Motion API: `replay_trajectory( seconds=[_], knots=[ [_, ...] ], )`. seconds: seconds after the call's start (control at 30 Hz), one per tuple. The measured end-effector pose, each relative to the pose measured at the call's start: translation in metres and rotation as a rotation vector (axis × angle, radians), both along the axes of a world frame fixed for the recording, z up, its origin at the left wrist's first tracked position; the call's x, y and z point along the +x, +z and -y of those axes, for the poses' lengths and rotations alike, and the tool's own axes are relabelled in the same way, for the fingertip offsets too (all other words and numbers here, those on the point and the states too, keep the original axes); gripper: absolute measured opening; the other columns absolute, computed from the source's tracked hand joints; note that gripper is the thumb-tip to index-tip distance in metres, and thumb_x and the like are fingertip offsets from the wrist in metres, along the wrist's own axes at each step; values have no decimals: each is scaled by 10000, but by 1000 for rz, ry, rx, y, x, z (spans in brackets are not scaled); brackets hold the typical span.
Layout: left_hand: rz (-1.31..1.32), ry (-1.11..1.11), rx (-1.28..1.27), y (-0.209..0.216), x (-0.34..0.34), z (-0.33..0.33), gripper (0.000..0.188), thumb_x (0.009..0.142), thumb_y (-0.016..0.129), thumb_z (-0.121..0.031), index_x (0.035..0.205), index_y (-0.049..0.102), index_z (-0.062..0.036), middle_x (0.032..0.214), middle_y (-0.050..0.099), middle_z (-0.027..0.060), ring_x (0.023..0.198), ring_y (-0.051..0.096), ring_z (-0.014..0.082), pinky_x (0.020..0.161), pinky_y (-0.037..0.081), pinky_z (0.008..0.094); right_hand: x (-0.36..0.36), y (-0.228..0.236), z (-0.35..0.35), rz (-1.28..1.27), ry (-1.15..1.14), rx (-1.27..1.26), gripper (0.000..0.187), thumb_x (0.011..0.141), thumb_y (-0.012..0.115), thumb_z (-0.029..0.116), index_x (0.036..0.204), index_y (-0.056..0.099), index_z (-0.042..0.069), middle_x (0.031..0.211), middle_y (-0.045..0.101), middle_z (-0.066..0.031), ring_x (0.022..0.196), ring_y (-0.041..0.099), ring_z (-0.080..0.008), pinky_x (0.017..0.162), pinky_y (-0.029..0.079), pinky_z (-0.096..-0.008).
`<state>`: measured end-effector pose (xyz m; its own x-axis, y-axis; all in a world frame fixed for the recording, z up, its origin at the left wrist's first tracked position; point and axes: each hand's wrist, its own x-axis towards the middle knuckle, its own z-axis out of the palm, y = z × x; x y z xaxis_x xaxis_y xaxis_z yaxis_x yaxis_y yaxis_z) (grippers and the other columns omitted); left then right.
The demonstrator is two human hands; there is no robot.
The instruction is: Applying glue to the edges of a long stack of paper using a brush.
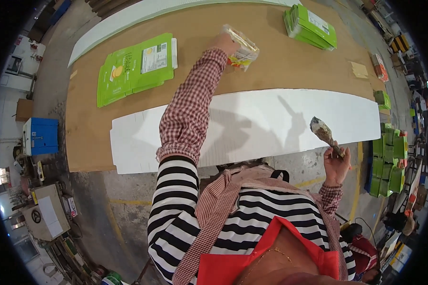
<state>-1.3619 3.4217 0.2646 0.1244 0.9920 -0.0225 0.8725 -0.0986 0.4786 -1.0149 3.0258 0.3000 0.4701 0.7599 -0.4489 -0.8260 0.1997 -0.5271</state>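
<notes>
At the far middle of the table, my left hand [225, 43] is closed on the near-left side of a small tub wrapped in clear plastic [245, 49], with yellow and red showing on it. What the tub contains is hard to make out. My right hand [336, 164], off the table's near edge at the right, grips a brush [324, 133] by its handle. The brush's bristle end is crusted whitish and dark and points up and left, over a long white sheet [252, 128]. That sheet lies along the near side of the table.
Brown cardboard [88, 137] covers the table. Flat green cartons [138, 66] lie fanned out at the left; another stack of green cartons [311, 28] lies far right. A second white strip [128, 23] runs along the far edge. More green boxes [389, 161] are piled beyond the right end.
</notes>
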Motion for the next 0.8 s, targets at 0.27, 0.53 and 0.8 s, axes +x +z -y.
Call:
replay_trajectory(
  seconds=[0.27, 0.53, 0.8],
  knots=[
    [234, 210, -21, 11, -2, -35, 428, 740, 590, -384, 1048, 661, -95, 968, 673, 124, 905, 637, 283, 792, 501, 394, 38, -9, -2, 5, 45, 72, 213, 887, 606, 221, 864, 643, 13, 1062, 626, -179, 868, 586, -260, 757, 510, -347],
    [1130, 233, -303, -115, -151, 15, 231, 862, 621, -229, 977, 544, -44, 644, 574, 48, 452, 521, 113, 387, 412, 232, 29, 12, -28, 625, 56, 119, 271, 946, 496, 213, 1103, 582, 10, 1172, 572, -130, 992, 538, -183, 797, 460, -299],
    [1512, 260, -315, -154, -147, 30, 269, 850, 657, -205, 1040, 547, -50, 982, 638, 103, 878, 625, 201, 760, 521, 341, -48, 40, -119, 852, 194, -26, 204, 887, 529, 140, 1041, 578, 15, 1029, 563, -36, 837, 527, -104, 761, 443, -253]
  ],
)
